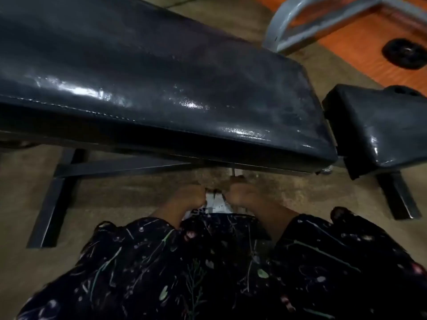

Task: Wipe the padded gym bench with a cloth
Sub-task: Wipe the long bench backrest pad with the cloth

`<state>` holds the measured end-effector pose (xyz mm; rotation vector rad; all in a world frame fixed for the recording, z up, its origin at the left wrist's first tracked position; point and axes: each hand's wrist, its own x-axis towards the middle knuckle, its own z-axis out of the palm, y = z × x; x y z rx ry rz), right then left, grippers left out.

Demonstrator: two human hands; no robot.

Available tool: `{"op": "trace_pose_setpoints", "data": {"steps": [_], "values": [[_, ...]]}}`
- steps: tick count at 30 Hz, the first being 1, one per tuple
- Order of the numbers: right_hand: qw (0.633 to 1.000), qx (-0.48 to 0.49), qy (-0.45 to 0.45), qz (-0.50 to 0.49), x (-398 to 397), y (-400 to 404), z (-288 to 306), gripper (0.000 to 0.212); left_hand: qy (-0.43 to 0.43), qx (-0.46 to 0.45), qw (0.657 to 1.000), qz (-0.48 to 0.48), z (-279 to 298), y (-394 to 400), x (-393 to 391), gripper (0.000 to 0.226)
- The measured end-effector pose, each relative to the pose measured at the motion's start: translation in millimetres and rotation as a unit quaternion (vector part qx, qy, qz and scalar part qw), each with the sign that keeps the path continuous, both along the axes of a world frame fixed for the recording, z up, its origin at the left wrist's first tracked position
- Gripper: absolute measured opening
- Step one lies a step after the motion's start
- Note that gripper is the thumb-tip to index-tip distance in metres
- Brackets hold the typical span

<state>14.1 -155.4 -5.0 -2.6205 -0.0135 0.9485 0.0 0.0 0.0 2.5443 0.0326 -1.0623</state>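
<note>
The fingers of the left hand (188,196) and of the right hand (246,195) were curled, each gripping one side of a pale cloth (216,204) bunched between the two fists. The hands were held close together, low and near the body, above the floor and just in front of the near edge of the worktop, not touching it. The frame was blurred, so single fingers could not be told apart. The forearms ran back into the sleeves of a dark flower-printed garment (208,273) filling the bottom of the view.

Beyond the hands the long black padded bench (150,77) crossed the view from upper left to right, its glossy top bare, its stitched near edge running just above the fists. Its right end was rounded, and a narrow gap parted it from a smaller black seat pad (374,128) beside it. Under the bench, dark steel frame bars (55,199) lay on the brown floor (288,195) to the left, and another foot stood at the right. Open floor lay between these bars around the hands. Far right, a grey metal frame (300,21) stood on an orange floor section, near a black weight plate (405,53)
</note>
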Motion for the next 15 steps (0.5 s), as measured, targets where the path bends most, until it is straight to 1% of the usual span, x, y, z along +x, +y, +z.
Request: {"op": "trace_pose_setpoints", "data": {"steps": [2, 3, 5, 6, 8, 10, 12, 15], "values": [[0.999, -0.018, -0.012, -0.036, 0, -1, -6, 0.054, 0.017, 0.009, 1.0, -0.004, -7, 3, -2, 0.03], [0.999, -0.025, -0.004, -0.045, -3, -2, -7, 0.058, 0.015, 0.021, 1.0, -0.007, -12, 6, -4, 0.03], [0.998, -0.018, 0.033, -0.042, -9, -3, -10, 0.057, -0.017, 0.041, 0.999, 0.0, -16, 9, -7, 0.029], [0.998, 0.003, 0.052, -0.044, -11, -3, -12, 0.056, -0.04, 0.046, 0.998, 0.006, -17, 9, -7, 0.03], [0.997, 0.017, 0.056, -0.046, -13, 0, -10, 0.052, -0.068, 0.039, 0.997, 0.015, -11, 8, -5, 0.031], [0.996, 0.028, 0.067, -0.052, -7, 3, -7, 0.047, -0.035, -0.014, 0.999, 0.026, 0, 5, 0, 0.032], [0.993, 0.059, 0.079, -0.07, -2, 5, 6, 0.04, -0.002, -0.077, 0.996, 0.045, 17, 2, 5, 0.036], [0.982, 0.12, 0.09, -0.112, -4, 0, 37, 0.036, -0.005, -0.142, 0.987, 0.078, 53, 1, 5, 0.04]]}}
